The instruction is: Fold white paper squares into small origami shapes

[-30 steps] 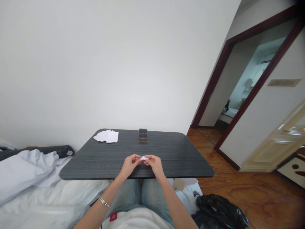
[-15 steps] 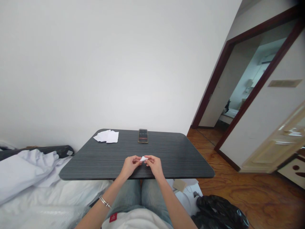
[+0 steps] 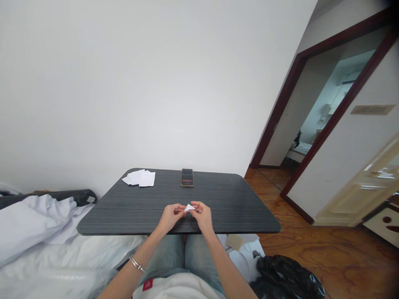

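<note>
A small folded piece of white paper [image 3: 188,207], triangular in shape, is pinched between both my hands just above the near edge of the dark grey table [image 3: 140,207]. My left hand [image 3: 171,216] grips its left end with thumb and fingers closed. My right hand [image 3: 202,215] pinches its right end the same way. A silver bracelet sits on my left wrist.
A loose stack of white paper sheets [image 3: 139,177] lies at the table's far left. A phone [image 3: 187,177] stands at the far middle. White bedding [image 3: 31,224] is to the left, a black plastic bag [image 3: 286,278] on the wooden floor to the right.
The paper piece has tilted slightly and its pointed end shows more between my fingers. My hands have shifted only a little.
</note>
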The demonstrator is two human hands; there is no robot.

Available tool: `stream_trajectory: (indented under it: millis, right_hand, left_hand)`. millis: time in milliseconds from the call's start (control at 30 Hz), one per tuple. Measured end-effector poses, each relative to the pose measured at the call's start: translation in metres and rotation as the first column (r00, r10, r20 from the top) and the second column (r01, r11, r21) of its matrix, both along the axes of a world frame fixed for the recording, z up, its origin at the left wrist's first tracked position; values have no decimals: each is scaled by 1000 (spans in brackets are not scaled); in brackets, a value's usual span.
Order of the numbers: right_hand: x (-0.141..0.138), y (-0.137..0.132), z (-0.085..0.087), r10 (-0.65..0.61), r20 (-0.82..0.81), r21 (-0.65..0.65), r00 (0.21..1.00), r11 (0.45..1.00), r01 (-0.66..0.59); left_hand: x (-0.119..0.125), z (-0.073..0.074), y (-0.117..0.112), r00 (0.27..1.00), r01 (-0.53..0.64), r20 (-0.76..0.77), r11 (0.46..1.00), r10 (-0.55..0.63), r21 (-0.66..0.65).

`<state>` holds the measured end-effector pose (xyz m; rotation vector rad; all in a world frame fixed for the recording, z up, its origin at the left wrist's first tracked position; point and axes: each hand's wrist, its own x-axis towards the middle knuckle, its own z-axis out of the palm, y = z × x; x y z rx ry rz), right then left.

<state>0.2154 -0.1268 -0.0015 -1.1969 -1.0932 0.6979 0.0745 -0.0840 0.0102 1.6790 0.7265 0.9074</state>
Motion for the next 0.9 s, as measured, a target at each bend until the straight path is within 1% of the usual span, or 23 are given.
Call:
stream_trajectory:
  millis: [100,167,333,467,633,733,900]
  right_hand:
    - [0,-2,1,-19,-27,-13,999,1000,19]
    - [-1,-3,2,-31,-15,-6,999,1000,31]
    - [-5,-8,7,-58,20,51,998,997,57]
    - [-6,-8,9,-70,53,39,996,997,68]
    - [-7,-9,10,-64,96,28,993,998,61]
    - [-7,-10,11,-51,122,27,991,998,48]
    - [-7,-12,12,-51,197,71,979,997,38]
  left_hand:
    - [0,1,-2,999,-24,-23,999,25,24]
    - [0,1,-3,999,-28,-36,999,29,43]
    - [0,3,-5,999,6,-47,998,-3,67]
    - [0,2,-5,999,8,-49,998,-5,68]
    - [-1,1,-5,997,-22,-74,997,28,81]
    - [-1,2,-5,998,-17,-64,998,20,53]
    - [-1,4,-3,1000,11,14,996,-9,-90]
